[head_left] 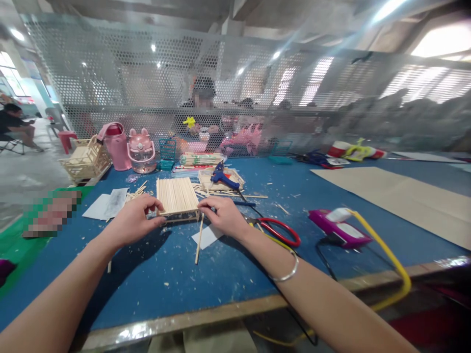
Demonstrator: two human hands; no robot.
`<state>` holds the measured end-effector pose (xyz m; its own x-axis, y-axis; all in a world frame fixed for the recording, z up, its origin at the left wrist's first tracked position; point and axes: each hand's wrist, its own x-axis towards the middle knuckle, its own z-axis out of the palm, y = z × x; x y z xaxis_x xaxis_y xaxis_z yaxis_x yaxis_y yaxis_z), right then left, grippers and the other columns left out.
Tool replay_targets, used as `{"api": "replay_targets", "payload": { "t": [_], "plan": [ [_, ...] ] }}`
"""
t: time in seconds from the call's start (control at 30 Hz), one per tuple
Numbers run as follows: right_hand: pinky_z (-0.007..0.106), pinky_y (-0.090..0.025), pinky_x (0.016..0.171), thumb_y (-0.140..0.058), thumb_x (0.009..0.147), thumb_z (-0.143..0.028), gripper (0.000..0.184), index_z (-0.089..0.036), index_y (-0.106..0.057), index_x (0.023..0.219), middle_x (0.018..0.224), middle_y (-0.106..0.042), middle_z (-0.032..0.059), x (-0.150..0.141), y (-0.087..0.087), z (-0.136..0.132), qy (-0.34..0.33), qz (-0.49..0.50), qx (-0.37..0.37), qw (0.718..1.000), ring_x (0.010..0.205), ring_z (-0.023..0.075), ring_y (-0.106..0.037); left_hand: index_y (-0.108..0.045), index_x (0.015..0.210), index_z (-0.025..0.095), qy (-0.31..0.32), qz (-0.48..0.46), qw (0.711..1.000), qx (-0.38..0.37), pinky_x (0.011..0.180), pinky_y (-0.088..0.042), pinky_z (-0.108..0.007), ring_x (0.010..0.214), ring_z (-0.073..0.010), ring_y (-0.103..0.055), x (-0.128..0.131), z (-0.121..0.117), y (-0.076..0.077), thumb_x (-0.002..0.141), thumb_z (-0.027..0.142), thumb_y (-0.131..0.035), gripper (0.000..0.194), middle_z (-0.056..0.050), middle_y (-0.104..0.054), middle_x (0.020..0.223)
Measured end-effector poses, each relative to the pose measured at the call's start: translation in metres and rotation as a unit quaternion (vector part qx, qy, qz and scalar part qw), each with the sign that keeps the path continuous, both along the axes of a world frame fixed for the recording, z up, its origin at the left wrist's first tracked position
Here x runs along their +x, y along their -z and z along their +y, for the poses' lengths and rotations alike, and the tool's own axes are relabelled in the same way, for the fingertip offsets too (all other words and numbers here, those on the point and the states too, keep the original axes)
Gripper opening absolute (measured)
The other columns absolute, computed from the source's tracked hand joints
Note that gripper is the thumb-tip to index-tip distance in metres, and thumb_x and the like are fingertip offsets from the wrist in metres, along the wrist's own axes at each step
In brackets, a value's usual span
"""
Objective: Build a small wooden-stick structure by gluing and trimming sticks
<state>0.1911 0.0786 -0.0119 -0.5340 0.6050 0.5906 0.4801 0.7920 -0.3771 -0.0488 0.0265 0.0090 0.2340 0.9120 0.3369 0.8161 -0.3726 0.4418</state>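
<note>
A small platform of thin wooden sticks (177,194), laid side by side on short legs, stands on the blue table. My left hand (138,220) grips its near left corner between thumb and fingers. At the near right corner, my right hand (221,213) pinches the edge with its fingertips. A loose stick (199,240) slants across the table just in front, beside a white paper piece (208,236). Behind the platform, a blue glue gun (225,178) lies on a wooden stick frame (235,182). Red-handled scissors (281,231) rest right of my right hand.
A purple device (338,228) with a yellow strip (390,250) sits at the right, near brown cardboard (397,196). Pink bottles (118,147) and a wooden stick model (86,159) stand back left. Behind the table rises a perforated metal screen (147,88), with a person (204,105) beyond it.
</note>
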Motion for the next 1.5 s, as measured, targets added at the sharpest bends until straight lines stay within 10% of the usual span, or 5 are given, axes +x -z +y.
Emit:
{"api": "replay_targets", "payload": {
  "t": [0.5,0.77,1.1,1.4,1.5],
  "plan": [
    [0.023,-0.041,0.054,-0.047,0.08,-0.026,0.018,-0.015,-0.056,0.091,0.062,-0.055,-0.0014,0.024,-0.017,0.015,0.093,0.198,-0.095,0.971,0.053,0.0106,-0.049,-0.071,0.079,0.02,-0.008,0.054,0.995,0.081,0.07,-0.039,-0.031,0.077,-0.018,-0.052,0.01,0.005,0.01,0.08,0.033,-0.056,0.02,-0.004,-0.055,0.076],
    [0.023,-0.04,0.057,-0.058,0.073,-0.019,0.01,-0.014,-0.066,0.073,0.064,-0.062,0.0017,0.015,-0.014,0.004,0.009,-0.006,-0.091,0.996,0.058,0.0112,-0.053,-0.071,0.079,0.02,-0.009,0.058,0.995,0.079,0.069,-0.038,-0.031,0.076,-0.018,-0.051,0.01,0.005,0.011,0.08,0.033,-0.055,0.021,-0.003,-0.054,0.075],
    [0.023,-0.04,0.061,-0.054,0.077,-0.016,0.012,-0.015,-0.066,0.073,0.069,-0.066,0.0017,0.006,-0.01,0.003,0.031,-0.016,-0.124,0.992,0.063,0.0121,-0.056,-0.072,0.078,0.022,-0.016,0.079,0.992,0.093,0.067,-0.037,-0.03,0.076,-0.0183,-0.05,0.01,0.005,0.013,0.081,0.034,-0.055,0.021,-0.003,-0.053,0.073],
    [0.027,-0.04,0.068,-0.046,0.085,-0.021,0.014,-0.017,-0.058,0.079,0.074,-0.064,0.0043,0.004,-0.028,-0.015,0.018,-0.007,0.051,0.999,0.071,0.015,-0.055,-0.06,0.11,0.02,-0.014,0.116,0.948,0.297,0.095,-0.032,-0.044,0.104,-0.0239,-0.048,0.038,-0.016,0.0,0.086,0.03,-0.046,0.029,-0.009,-0.058,0.112],
    [0.031,-0.039,0.072,-0.044,0.087,-0.021,0.016,-0.017,-0.058,0.085,0.077,-0.065,0.0064,-0.002,-0.028,-0.029,-0.023,-0.026,0.15,0.988,0.075,0.0168,-0.056,-0.061,0.104,0.02,0.009,0.101,0.962,0.252,0.096,-0.032,-0.045,0.094,-0.0203,-0.055,0.057,-0.024,-0.001,0.089,0.027,-0.041,0.025,-0.007,-0.064,0.102]
  ]
}}
